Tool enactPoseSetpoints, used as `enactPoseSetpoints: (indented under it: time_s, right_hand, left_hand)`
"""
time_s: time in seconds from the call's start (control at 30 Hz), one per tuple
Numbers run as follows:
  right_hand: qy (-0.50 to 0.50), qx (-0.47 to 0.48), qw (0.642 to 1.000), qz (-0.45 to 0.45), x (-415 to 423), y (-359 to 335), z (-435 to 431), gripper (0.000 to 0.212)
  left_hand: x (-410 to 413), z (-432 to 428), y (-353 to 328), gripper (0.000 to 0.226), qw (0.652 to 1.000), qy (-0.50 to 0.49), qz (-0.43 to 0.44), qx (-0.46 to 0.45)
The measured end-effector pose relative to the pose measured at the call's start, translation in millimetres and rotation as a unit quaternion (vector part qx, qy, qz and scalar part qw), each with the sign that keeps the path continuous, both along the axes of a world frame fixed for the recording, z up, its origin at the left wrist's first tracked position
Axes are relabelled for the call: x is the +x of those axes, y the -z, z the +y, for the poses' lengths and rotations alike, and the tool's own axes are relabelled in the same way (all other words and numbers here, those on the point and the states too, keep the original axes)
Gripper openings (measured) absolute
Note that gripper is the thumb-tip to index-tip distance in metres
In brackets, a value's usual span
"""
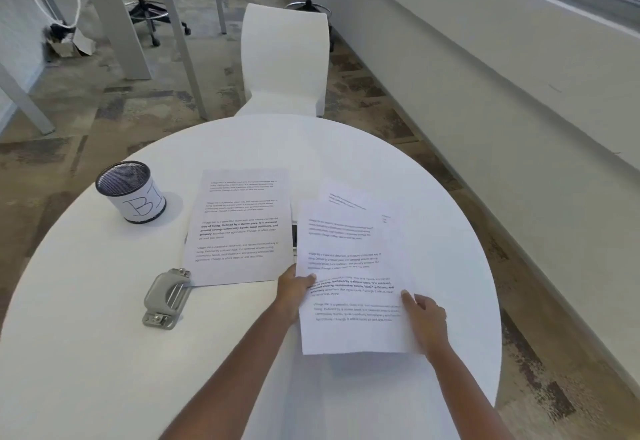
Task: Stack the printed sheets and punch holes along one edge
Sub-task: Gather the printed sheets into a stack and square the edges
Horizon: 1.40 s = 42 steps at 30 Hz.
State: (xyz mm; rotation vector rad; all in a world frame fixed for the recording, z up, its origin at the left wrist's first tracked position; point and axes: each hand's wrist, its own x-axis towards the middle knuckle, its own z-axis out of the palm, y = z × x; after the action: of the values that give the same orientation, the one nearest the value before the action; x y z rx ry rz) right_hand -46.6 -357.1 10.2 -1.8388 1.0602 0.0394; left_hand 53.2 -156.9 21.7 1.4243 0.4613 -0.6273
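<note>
A printed sheet [349,266] is lifted slightly over the round white table [86,353], held by both hands. My left hand [294,292] pinches its left edge with the thumb on top. My right hand [426,321] grips its right edge near the lower corner. Beneath it, another printed sheet [356,202] lies skewed on the table, only its upper part showing. A third printed sheet [239,228] lies flat to the left. A grey hole punch [166,297] rests at that sheet's lower left corner, touching it.
A black mesh pen cup [131,191] with a white label stands at the table's left. A white chair [284,61] faces the table's far edge. A low wall runs along the right. Desk legs and office chairs stand further back.
</note>
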Motion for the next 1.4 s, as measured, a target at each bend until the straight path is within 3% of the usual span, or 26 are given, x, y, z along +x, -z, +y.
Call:
enactPoseSetpoints:
  time_s: [0.13,0.2,0.23,0.3,0.37,0.43,0.6,0.7,0.83,0.93,1.1,1.2,1.3,1.4]
  right_hand:
    - [-0.025,0.177,0.983,-0.040,6.0,-8.6,9.8,0.010]
    - [-0.036,0.196,0.979,-0.050,7.7,-8.4,12.9,0.011]
    - [-0.035,0.183,0.981,-0.054,8.0,-7.4,13.4,0.015]
    - [-0.026,0.147,0.987,-0.056,6.7,-5.1,11.6,0.022]
    - [-0.018,0.132,0.989,-0.058,4.1,-4.2,8.2,0.026]
    - [-0.012,0.115,0.992,-0.059,0.4,-3.4,3.8,0.025]
    - [0.056,0.120,0.988,-0.075,-7.5,2.6,-9.2,0.034]
    - [0.103,0.139,0.981,-0.089,-9.5,5.4,-13.0,0.031]
    - [0.132,0.152,0.976,-0.084,-11.1,4.8,-14.1,0.040]
    - [0.124,0.134,0.980,-0.077,-15.2,2.7,-14.4,0.041]
    - [0.058,0.096,0.993,-0.036,-24.5,3.0,-2.5,0.042]
    - [0.016,0.077,0.997,-0.009,-25.1,5.9,18.7,0.030]
    - [-0.008,0.039,0.999,-0.006,-21.5,7.6,40.6,0.007]
    - [-0.016,-0.013,1.000,0.007,-15.1,6.7,59.5,0.015]
  left_hand:
    - [2.2,24.7,-0.7,0.030,1.000,0.004,0.000,-0.030]
    - [2.9,32.1,-2.0,0.022,0.993,0.041,-0.083,0.079]
    - [4.1,35.8,-0.8,0.022,0.969,0.067,-0.144,0.188]
    - [7.9,46.1,2.3,0.033,0.881,0.103,-0.249,0.389]
    - [12.0,58.3,11.3,0.048,0.787,0.173,-0.296,0.512]
    - [13.8,69.8,20.1,0.057,0.721,0.275,-0.281,0.570]
    - [-7.6,75.4,35.3,0.065,0.668,0.354,-0.286,0.589]
    - [-29.6,64.9,33.7,0.059,0.670,0.340,-0.349,0.560]
    - [-55.8,50.7,21.3,0.026,0.671,0.285,-0.487,0.481]
    - [-50.6,48.5,13.2,0.025,0.747,0.232,-0.435,0.446]
    - [-13.4,72.5,9.4,0.042,0.796,0.124,-0.285,0.520]
    - [0.4,85.4,7.7,0.048,0.848,0.118,-0.203,0.475]
    - [3.6,85.3,7.8,0.048,0.865,0.131,-0.182,0.450]
    - [-1.8,76.6,5.4,0.043,0.866,0.146,-0.148,0.454]
